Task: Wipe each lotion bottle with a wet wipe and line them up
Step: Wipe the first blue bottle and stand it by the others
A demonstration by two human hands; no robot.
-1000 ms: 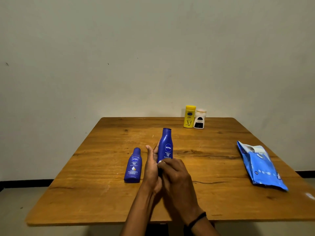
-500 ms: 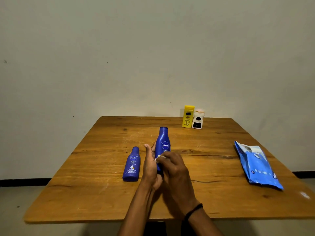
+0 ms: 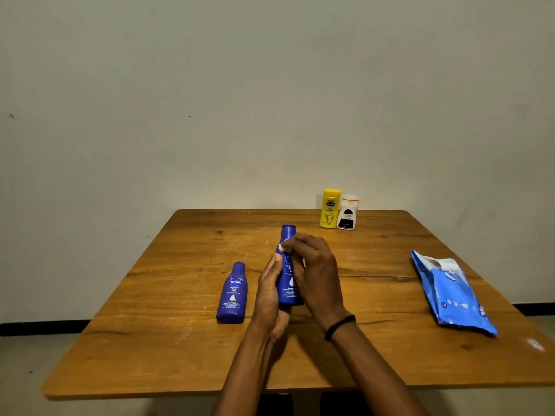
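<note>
Tall dark-blue plastic lotion bottle (image 3: 289,288), upright at the middle of a brown wooden table (image 3: 180,295), is gripped in the curled fingers of the left hand (image 3: 270,298) and touched at its neck by a white wet wipe (image 3: 282,248) pinched in the right hand (image 3: 313,267).

"NIVEA" and "Body Milk" on the small blue bottle (image 3: 232,292)

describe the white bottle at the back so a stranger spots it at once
On the wooden table, look along the far edge, right of centre, where two small bottles stand side by side. The white bottle is the right one: shorter than the yellow bottle beside it, with a black label.
</note>
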